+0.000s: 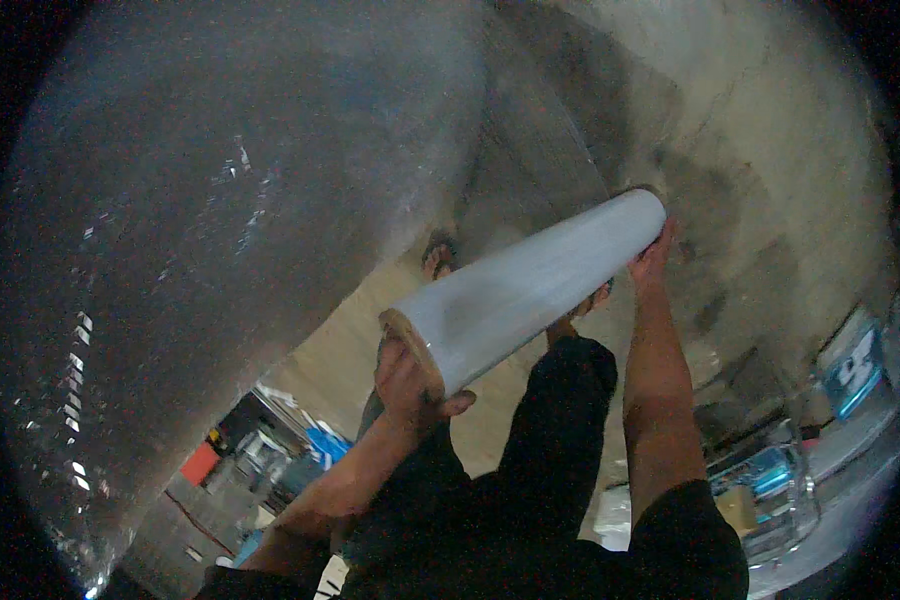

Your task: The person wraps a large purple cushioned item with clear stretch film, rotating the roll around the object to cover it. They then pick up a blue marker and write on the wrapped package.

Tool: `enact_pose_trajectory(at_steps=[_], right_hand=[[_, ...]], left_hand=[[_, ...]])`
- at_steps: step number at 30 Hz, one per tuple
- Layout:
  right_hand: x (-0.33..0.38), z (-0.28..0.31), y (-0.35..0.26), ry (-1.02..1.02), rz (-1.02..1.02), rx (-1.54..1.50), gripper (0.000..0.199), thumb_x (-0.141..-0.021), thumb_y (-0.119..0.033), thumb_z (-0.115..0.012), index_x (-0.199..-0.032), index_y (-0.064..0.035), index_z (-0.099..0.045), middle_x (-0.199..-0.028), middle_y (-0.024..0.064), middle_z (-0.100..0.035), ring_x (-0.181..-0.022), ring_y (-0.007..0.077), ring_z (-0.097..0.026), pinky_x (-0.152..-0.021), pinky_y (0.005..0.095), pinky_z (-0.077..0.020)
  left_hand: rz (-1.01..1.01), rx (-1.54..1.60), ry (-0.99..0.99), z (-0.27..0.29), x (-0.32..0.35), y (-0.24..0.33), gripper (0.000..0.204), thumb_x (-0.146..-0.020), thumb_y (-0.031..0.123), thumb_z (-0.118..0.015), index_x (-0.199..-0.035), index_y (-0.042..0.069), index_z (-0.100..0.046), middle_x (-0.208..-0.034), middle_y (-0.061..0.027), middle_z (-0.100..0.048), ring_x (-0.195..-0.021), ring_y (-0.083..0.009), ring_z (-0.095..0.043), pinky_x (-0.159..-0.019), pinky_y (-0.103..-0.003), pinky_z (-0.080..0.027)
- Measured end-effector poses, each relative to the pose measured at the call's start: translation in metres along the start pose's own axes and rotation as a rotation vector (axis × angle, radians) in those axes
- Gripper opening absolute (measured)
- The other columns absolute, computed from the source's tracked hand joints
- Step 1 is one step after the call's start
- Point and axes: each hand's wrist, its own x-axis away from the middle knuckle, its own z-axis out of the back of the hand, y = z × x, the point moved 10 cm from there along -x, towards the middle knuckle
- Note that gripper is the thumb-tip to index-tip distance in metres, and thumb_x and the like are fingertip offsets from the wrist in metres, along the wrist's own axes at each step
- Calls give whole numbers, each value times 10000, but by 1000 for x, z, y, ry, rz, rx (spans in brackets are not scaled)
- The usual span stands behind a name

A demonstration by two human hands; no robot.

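A long, thick roll of whitish, slightly shiny film (540,275) is held up across my body, tilted so its far end points right. At the near left end a brown cardboard core edge (410,345) shows, and my left hand (410,385) is closed on that end, with the thumb below. My right hand (655,250) grips the other end from the right side and underneath; some of its fingers are hidden behind the roll. The roll hangs above the floor, in front of my legs and feet.
A dark grey surface (220,200) fills the left side. Concrete floor (790,130) with dark stains spreads at the right. Plastic-wrapped goods with blue labels (770,470) stand at the lower right. A blue item (325,445) and a red item (200,463) lie among clutter at the lower left.
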Motion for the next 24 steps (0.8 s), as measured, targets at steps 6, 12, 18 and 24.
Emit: enact_pose_trajectory(at_steps=[6,12,18,24], right_hand=[[-33,-7,186,-101,-37,-193,754,-979,-696,-449,-1429,-95,-519,-1421,96,-570,-1274,301,-545,-1099,485,-426],[-6,13,246,117,313,-188,762,-987,-688,-438,-1445,-82,-499,-1415,109,-573,-1258,297,-552,-1091,474,-430],[66,44,223,462,654,144,769,-991,-696,-417,-1430,-72,-513,-1378,113,-594,-1233,287,-559,-1073,453,-436],[13,-77,389,31,72,-527,790,-984,-738,-376,-1362,-77,-584,-1280,90,-657,-1200,269,-573,-1035,427,-447]], left_hand=[[-202,-143,-164,10,35,-58,795,-703,632,-834,-1147,5,-632,-1142,-217,-644,-956,-481,-648,-854,-561,-541],[-324,-213,-334,34,51,-125,848,-705,639,-824,-1200,-2,-573,-1183,-224,-623,-997,-487,-630,-879,-559,-528],[-472,-172,-422,72,22,-192,904,-708,646,-815,-1254,-9,-515,-1223,-230,-601,-1038,-492,-612,-904,-557,-516],[-592,-127,-401,107,6,-216,961,-711,653,-805,-1308,-16,-456,-1263,-237,-580,-1079,-498,-594,-929,-556,-504]])
